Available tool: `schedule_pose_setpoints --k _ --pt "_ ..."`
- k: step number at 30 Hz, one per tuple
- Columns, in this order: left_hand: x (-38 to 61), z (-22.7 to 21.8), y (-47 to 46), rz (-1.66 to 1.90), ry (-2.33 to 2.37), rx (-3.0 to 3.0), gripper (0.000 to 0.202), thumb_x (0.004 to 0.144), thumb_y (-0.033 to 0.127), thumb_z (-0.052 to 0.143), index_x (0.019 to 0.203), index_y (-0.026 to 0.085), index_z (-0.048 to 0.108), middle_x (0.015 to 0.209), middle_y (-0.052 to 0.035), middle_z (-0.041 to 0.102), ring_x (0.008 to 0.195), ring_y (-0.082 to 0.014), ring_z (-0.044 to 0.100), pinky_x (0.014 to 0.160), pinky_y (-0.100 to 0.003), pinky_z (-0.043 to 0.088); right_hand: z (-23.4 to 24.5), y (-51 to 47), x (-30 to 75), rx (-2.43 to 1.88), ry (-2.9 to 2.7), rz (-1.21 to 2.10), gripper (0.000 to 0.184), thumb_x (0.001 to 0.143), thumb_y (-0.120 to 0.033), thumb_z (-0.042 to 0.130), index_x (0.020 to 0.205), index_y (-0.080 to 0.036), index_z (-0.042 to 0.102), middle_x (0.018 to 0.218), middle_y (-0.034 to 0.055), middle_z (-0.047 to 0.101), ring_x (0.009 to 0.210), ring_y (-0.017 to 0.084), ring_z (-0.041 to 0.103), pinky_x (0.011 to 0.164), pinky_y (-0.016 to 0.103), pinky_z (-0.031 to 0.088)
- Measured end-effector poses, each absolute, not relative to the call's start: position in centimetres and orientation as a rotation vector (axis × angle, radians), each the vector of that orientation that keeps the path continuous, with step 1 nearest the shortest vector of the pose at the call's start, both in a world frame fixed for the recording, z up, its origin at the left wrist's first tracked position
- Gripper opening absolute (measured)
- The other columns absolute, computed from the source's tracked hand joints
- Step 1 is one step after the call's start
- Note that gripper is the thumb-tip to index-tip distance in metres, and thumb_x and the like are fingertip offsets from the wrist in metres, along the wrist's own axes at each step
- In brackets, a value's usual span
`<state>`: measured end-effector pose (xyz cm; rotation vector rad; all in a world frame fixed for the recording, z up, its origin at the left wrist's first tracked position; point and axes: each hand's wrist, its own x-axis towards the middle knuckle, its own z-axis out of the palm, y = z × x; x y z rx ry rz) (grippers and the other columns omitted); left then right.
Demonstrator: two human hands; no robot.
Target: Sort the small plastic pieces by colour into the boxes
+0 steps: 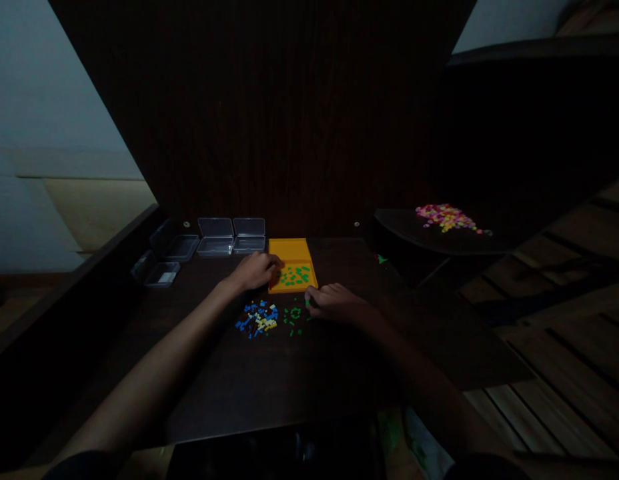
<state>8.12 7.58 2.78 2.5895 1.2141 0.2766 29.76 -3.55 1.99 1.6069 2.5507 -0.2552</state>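
A shallow yellow plastic box lies on the dark table with its lid folded back. Small green building bricks are scattered inside it. My left hand is closed, its fingers curled over the box's left side. At the box's front right corner, my right hand is pinched, with a bit of green showing at the fingertips. In front of the box are loose green bricks. Left of these sits a mixed pile of blue, cream and brown bricks.
Clear hinged boxes stand with lids up along the back left, more at the left side. A pile of pink and yellow small pieces rests on a curved shelf at right. A dark upright panel bounds the back.
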Motion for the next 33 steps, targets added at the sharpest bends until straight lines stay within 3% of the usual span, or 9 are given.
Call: schedule_pose_setpoints --k 5,12,20,33 --pt "8.1 3.5 6.5 0.323 1.204 2.678 0.039 0.088 0.019 0.039 0.115 0.018 0.067 0.115 -0.0078 0.071 0.106 -0.0224 0.066 0.093 -0.031 0.049 1.9 -3.4 29.9 1.591 2.588 -0.260 0.024 0.092 -0.033 0.050 0.110 -0.019 0.057 0.099 0.0086 0.069 0.092 0.022 0.063 0.074 0.028 0.036" --pt "6.3 2.4 4.0 0.216 1.269 2.696 0.036 0.089 0.023 0.040 0.113 0.022 0.067 0.108 -0.0062 0.073 0.097 -0.0230 0.069 0.083 -0.029 0.051 3.1 -2.8 31.0 1.594 2.632 -0.437 0.025 0.093 -0.035 0.048 0.110 -0.020 0.057 0.089 0.0048 0.069 0.078 0.018 0.063 0.067 0.026 0.035" --pt "5.7 0.9 2.4 0.272 1.263 2.689 0.035 0.092 0.026 0.038 0.113 0.022 0.066 0.109 -0.0065 0.073 0.095 -0.0229 0.070 0.081 -0.030 0.050 5.2 1.3 29.6 1.569 2.719 -0.276 0.028 0.091 -0.030 0.053 0.113 -0.014 0.059 0.099 0.0109 0.070 0.085 0.020 0.065 0.070 0.026 0.039" --pt "5.7 1.2 2.1 0.282 1.312 2.757 0.030 0.091 0.024 0.041 0.101 0.020 0.069 0.088 -0.0090 0.074 0.082 -0.0236 0.070 0.073 -0.030 0.048 3.2 6.9 25.9 1.498 2.638 -0.117 0.030 0.089 -0.033 0.057 0.111 -0.013 0.062 0.106 0.0140 0.071 0.093 0.023 0.067 0.069 0.025 0.043"
